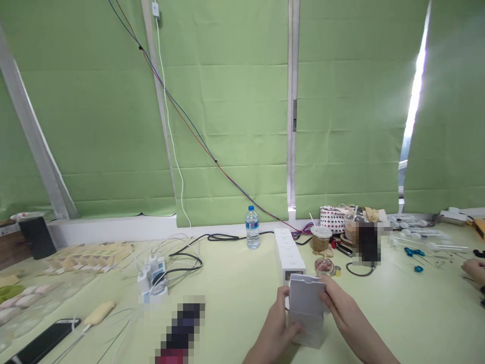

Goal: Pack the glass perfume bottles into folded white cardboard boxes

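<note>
A small white cardboard box [306, 297], with what looks like a raised flap, is held up above the near part of the table. My left hand [273, 326] grips its left side, thumb across the lower front. On the upper right edge, the fingers of my right hand [337, 303] pinch the card. Right behind it stands a row of white boxes [288, 251], reaching back toward the wall. The inside of the held box cannot be made out.
A water bottle [252, 228] stands near the wall. Left of it lie cables and a power strip [153, 278], then a phone [47, 339]. To the right are a lidded cup [321, 238], a glass dish [324, 266] and blue-handled tools [415, 252]. Another person's hand [474, 269] shows at the right edge.
</note>
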A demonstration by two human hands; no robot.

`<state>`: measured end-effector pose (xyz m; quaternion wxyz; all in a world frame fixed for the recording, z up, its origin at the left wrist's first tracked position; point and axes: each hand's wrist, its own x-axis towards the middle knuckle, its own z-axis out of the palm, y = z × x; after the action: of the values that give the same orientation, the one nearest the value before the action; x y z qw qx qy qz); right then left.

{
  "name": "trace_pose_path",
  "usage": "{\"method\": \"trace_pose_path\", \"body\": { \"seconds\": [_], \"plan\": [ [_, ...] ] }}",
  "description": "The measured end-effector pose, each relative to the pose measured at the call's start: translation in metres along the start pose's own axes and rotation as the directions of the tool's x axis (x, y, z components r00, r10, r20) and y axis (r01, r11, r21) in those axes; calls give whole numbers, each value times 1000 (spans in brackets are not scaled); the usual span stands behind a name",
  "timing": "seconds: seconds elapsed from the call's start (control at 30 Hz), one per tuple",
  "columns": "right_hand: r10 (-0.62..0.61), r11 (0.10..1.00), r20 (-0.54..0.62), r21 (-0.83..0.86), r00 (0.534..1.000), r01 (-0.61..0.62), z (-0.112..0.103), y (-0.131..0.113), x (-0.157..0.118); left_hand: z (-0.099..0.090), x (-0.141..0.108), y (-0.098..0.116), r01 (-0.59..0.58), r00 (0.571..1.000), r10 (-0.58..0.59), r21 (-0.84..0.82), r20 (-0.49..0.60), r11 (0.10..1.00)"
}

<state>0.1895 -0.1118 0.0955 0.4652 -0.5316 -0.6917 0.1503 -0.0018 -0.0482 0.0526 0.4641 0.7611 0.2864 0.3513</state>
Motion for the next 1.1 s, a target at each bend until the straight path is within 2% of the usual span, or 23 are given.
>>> {"method": "trace_pose_path", "body": {
  "seconds": [0.1,0.23,0.3,0.4,0.5,0.6,0.7,0.77,0.9,1.03,1.1],
  "plan": [
    [-53,998,23,-29,998,54,12,5,-4,0,-1,1,2,1000,-2,-4,-8,1000],
    [-169,978,-72,-135,983,158,29,26,-15,-1,-4,-2,13,1000,-13,-9,-3,1000],
    [-208,960,-105,-214,972,182,32,36,-22,-1,-5,-4,15,1000,-15,-1,-4,1000],
    [-275,927,-92,-288,957,239,30,42,-28,-1,-5,-8,-24,1000,25,64,-9,998],
    [-365,902,-131,-293,922,316,25,40,-31,-1,-4,-10,-58,998,59,141,-4,988],
    [-451,876,-197,-282,871,390,25,37,-31,0,-2,-7,-41,999,42,166,-4,985],
    [-521,840,-203,-296,829,455,26,35,-32,-2,-4,0,-27,1000,28,156,-6,987],
    [-548,819,-196,-319,813,476,28,35,-34,-5,-6,5,-59,998,58,133,11,989],
    [-526,835,-197,-303,827,459,30,38,-41,-11,-9,5,-152,988,150,35,36,988],
    [-409,906,-266,-236,873,352,36,42,-43,-7,-7,1,-122,992,123,63,-3,990],
    [-377,917,-264,-244,888,317,39,45,-40,-5,-6,-1,-105,994,107,102,-14,989]
  ]
}}
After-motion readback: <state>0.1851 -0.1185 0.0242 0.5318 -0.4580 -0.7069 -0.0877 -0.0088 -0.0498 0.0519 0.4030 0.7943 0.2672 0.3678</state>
